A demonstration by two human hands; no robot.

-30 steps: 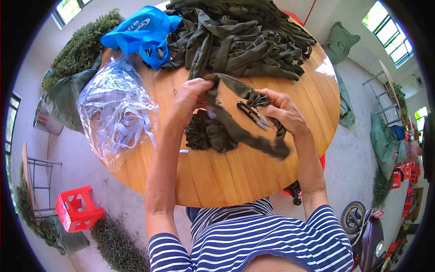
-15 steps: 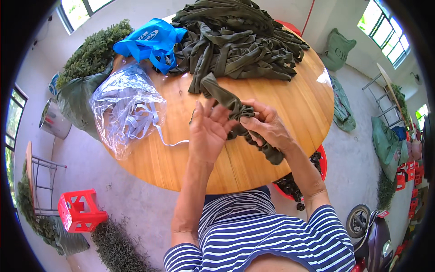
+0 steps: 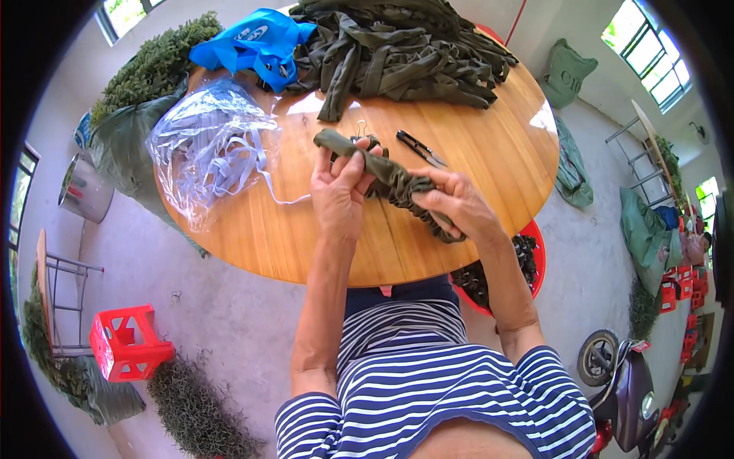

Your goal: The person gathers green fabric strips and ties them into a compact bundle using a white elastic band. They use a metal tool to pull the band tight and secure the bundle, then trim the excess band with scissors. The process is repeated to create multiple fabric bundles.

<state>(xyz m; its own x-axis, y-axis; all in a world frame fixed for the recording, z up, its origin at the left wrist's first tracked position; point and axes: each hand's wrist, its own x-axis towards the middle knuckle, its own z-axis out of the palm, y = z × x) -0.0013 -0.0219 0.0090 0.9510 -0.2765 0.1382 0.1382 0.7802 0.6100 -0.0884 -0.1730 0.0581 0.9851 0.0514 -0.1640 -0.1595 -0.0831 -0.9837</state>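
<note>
A: What is being shown in the head view?

B: A gathered green cloth strip (image 3: 394,180) is being held over the near part of a round wooden table (image 3: 489,157), slanting from upper left to lower right between two bare hands.

A: How is each hand being used?

B: Near the strip's upper end, cloth is being pinched between the thumb and fingers of the left hand (image 3: 342,195). Farther down, the bunched part is being gripped by the right hand (image 3: 464,206), with cloth being pressed between thumb and fingers. The strip's lower end is showing just below that hand.

A: What is being kept around them on the table?

B: Black-handled snips (image 3: 413,143) are lying beyond the hands, with the blades being pointed toward the right hand. At left, white bands (image 3: 229,164) are being held in a clear plastic bag (image 3: 180,153), one band trailing out toward the left wrist. On the far side, a blue bag (image 3: 256,46) is resting beside a heap of dark green cloth (image 3: 413,73).

A: And off the table?

B: Dark pieces, too small to make out, are being held in a red basin (image 3: 542,260) below the table's right edge. A red stool (image 3: 130,348) is standing on the floor at left.
</note>
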